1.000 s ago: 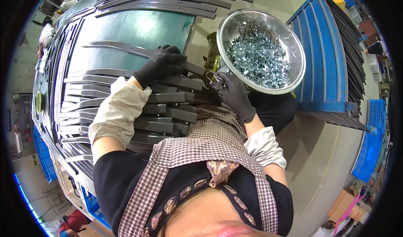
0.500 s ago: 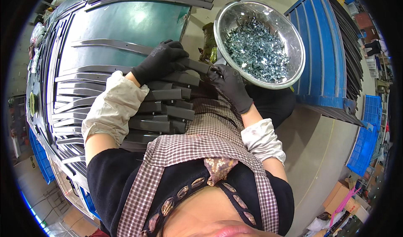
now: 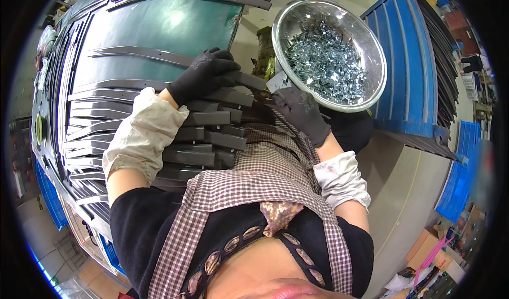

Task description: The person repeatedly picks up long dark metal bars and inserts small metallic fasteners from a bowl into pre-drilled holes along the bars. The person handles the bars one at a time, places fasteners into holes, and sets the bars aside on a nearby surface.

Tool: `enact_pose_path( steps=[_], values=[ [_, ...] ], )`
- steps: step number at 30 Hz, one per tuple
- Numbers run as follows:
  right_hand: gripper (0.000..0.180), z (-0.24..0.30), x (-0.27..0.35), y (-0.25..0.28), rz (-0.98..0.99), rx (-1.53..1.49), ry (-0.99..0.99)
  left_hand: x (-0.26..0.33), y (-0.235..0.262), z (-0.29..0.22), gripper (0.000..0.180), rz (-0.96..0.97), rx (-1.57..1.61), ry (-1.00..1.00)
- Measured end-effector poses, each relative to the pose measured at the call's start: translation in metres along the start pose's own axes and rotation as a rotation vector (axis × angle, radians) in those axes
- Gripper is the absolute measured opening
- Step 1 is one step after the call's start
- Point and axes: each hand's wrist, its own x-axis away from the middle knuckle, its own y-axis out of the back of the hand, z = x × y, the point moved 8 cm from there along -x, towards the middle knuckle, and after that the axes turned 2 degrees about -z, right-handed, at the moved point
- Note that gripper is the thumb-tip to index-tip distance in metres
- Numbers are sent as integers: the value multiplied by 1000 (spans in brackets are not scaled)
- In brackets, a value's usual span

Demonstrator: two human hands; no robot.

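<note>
We see the left hand (image 3: pixel 207 75), gloved, wrapped around a dark strip (image 3: pixel 139 53) that lies across the green tabletop (image 3: pixel 167 26), its near end jutting past the edge. Right hand (image 3: pixel 303 112), also gloved, sits just beside that end, fingers curled (we can't tell if they pinch anything). More dark strips (image 3: pixel 205 119) lie below; metal basin (image 3: pixel 379 89) of small shiny clips (image 3: pixel 330 60) at right.
</note>
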Motion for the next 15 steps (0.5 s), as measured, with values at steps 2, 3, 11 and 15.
enact_pose_path(
  steps=[2, 3, 11, 15],
  values=[
    [12, 9, -10, -2, 1, 101, 25, -2, 0, 0, 37, -33, -33, -24],
    [10, 15, -16, -3, -27, 166, 59, -2, -1, 2, 36, -39, -29, -31],
    [28, -42, 13, 27, 21, 19, -33, 2, -3, -7, 31, -76, -59, -197],
    [31, -92, 15, 59, -38, 252, -125, 4, -6, -7, 29, -88, -138, -219]
  ],
)
